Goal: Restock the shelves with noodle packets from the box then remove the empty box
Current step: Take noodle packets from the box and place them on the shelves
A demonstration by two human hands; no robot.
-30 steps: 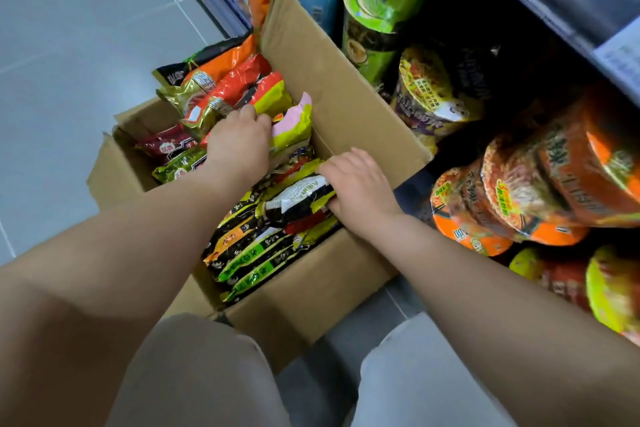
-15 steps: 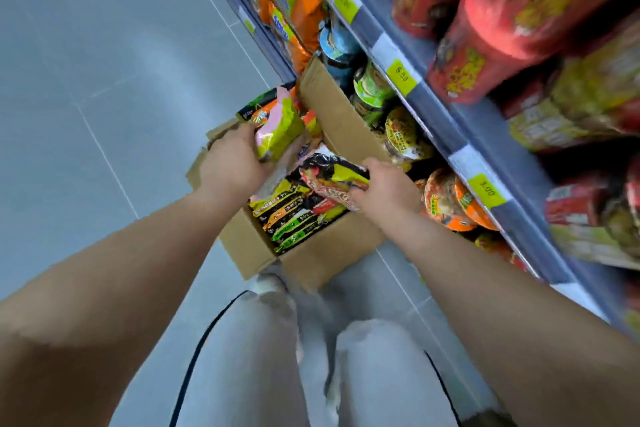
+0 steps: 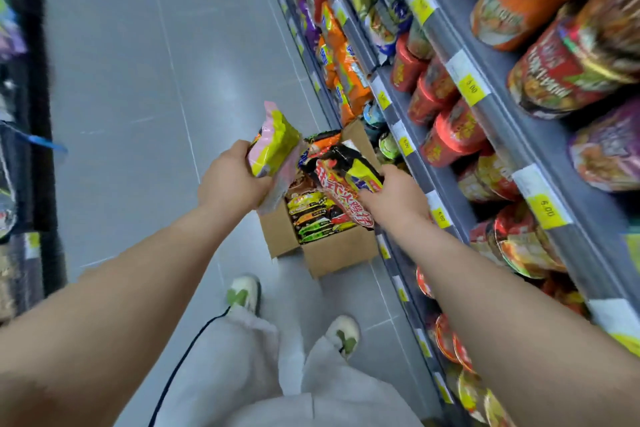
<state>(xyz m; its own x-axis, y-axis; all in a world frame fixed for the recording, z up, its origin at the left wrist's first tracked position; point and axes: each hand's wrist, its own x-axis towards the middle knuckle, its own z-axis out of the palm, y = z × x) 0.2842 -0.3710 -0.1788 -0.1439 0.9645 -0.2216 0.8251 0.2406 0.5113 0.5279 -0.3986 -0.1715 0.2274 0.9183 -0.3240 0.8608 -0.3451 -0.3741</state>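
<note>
My left hand (image 3: 230,180) grips a pink and yellow-green noodle packet (image 3: 275,142), lifted above the left side of the cardboard box (image 3: 332,256). My right hand (image 3: 394,199) holds a red, black and yellow noodle packet (image 3: 346,180) over the box's right side. The open box stands on the floor against the shelf base and still holds several upright packets (image 3: 317,215) in green, yellow and black wrappers.
Shelves (image 3: 460,87) run along the right, filled with red and orange noodle cups and bowls, with yellow price tags on the rails. Orange packets (image 3: 348,76) stand on a lower shelf farther down. My two shoes (image 3: 244,291) are on the grey floor. Another rack lines the left edge.
Both hands have lifted out of the box, each with a noodle packet. My view has risen from a crouch close to the box to standing above it.
</note>
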